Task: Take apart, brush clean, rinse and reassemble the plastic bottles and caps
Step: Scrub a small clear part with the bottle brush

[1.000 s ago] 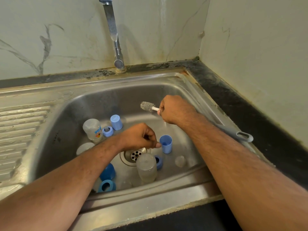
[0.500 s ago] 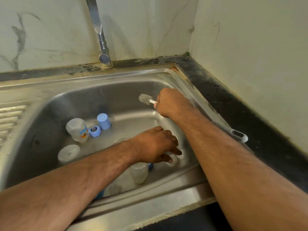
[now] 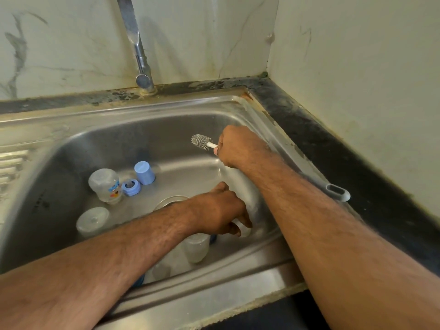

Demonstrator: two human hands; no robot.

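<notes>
left hand pinching clear cap by front sink wall | right hand grips brush near right rim

The printed bottle bears a coloured picture, no readable text

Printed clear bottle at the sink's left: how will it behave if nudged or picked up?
The printed clear bottle looks like thin empty plastic, so probably light and easy to shove. It stands mouth down on the steel sink floor, so it may tip, then roll. If the surfaces are wet, it may be slippery.
</notes>
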